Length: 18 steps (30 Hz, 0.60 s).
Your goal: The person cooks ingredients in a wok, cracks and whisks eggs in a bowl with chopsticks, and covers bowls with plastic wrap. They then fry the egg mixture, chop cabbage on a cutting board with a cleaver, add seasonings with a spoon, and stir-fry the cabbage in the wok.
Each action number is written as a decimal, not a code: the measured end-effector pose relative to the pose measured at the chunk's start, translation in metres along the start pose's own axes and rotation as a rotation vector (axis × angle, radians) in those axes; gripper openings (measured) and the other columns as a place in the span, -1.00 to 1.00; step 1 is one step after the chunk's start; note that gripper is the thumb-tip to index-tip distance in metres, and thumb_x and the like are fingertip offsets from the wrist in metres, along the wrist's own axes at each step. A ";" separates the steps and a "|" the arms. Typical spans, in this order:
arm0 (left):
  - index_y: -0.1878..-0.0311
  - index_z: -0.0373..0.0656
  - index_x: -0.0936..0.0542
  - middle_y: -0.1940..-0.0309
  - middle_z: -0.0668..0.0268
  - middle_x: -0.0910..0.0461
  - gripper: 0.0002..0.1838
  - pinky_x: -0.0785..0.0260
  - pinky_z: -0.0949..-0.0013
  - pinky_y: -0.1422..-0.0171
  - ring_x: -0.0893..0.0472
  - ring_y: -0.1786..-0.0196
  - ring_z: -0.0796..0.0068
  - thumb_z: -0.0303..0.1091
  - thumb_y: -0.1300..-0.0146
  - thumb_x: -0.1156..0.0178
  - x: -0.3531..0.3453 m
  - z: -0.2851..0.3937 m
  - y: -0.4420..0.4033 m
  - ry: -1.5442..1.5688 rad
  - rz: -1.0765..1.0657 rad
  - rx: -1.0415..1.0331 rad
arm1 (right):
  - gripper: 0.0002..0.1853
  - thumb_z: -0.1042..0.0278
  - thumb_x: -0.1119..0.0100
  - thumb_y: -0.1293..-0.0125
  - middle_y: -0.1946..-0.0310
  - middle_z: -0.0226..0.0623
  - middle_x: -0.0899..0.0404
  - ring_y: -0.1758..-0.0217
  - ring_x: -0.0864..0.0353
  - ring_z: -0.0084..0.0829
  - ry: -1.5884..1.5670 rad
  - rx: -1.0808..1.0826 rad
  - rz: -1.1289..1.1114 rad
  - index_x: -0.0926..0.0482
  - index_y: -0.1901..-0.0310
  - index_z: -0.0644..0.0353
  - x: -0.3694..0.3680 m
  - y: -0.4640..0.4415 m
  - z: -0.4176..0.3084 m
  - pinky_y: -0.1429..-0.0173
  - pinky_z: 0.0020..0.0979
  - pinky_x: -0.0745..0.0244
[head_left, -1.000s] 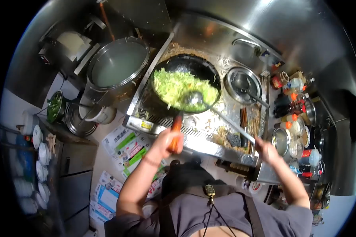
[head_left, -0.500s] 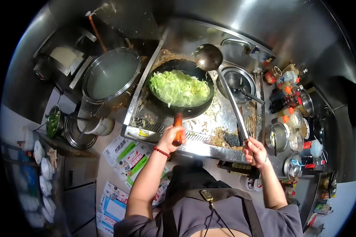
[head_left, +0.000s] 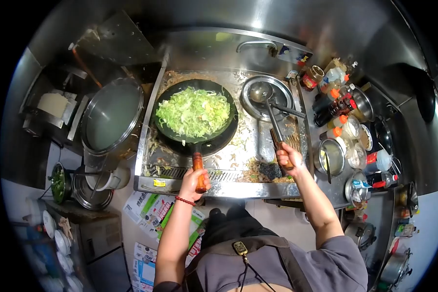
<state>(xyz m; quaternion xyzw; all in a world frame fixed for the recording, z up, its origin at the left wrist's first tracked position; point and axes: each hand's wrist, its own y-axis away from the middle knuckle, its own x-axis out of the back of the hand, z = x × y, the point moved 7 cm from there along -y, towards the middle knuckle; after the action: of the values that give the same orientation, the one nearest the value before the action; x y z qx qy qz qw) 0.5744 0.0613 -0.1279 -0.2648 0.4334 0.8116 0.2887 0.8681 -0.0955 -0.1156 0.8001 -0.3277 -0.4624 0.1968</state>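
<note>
My left hand [head_left: 195, 184] is wrapped round the wooden handle of a black wok [head_left: 163, 131]. Shredded cabbage [head_left: 194, 112], pale green, fills the wok, which sits over the burner. In my right hand [head_left: 289, 159] is a long-handled ladle [head_left: 271, 114], gripped near its wooden end. The ladle's bowl is over a round metal basin [head_left: 248, 103] at the back right of the stove; whether it touches the basin is unclear. Another dark-handled utensil [head_left: 287, 110] rests across that basin.
Left of the stove stands a large pot of cloudy liquid [head_left: 109, 117]. A black scrubber [head_left: 270, 170] and food scraps lie at the stove's front right. Bottles and a metal bowl [head_left: 330, 158] crowd the right counter. A faucet [head_left: 255, 44] is at the back.
The ladle has swung from above the wok's right edge to the basin. The cabbage, bunched up before, now lies spread in the wok. My view has shifted.
</note>
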 end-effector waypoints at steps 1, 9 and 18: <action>0.32 -0.17 -0.37 0.56 0.32 -0.37 -0.91 -0.23 0.42 0.58 -0.36 0.61 0.52 -0.46 -0.17 -0.09 0.002 0.000 0.000 -0.009 0.019 -0.006 | -0.81 0.28 0.13 -0.41 0.59 -0.45 -0.30 0.72 -0.09 -0.74 -0.127 -0.071 -0.108 -0.37 0.07 0.18 -0.013 0.018 0.000 0.73 -0.71 -0.01; 0.31 -0.18 -0.36 0.56 0.29 -0.37 -0.89 -0.22 0.42 0.59 -0.36 0.61 0.50 -0.47 -0.16 -0.10 0.002 0.000 -0.002 0.009 0.012 -0.029 | -0.66 0.29 0.05 -0.37 0.54 -0.46 -0.30 0.75 -0.07 -0.75 0.403 -0.102 -0.143 -0.33 -0.12 0.18 -0.113 0.104 0.004 0.75 -0.72 0.03; 0.31 -0.19 -0.32 0.61 0.29 -0.35 -0.85 -0.23 0.37 0.67 -0.39 0.67 0.48 -0.50 -0.14 -0.11 0.011 0.012 0.033 -0.076 0.038 -0.066 | -0.39 0.52 0.20 -0.25 0.33 0.11 -0.51 0.36 -0.54 0.03 2.179 0.502 -0.280 0.06 -0.36 0.18 -0.081 0.070 0.081 0.21 -0.12 -0.47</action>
<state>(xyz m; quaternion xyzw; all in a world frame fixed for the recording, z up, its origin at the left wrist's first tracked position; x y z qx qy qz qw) 0.5417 0.0589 -0.1112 -0.2349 0.4002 0.8401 0.2809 0.7448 -0.0887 -0.0627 0.8238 0.0279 0.5437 0.1577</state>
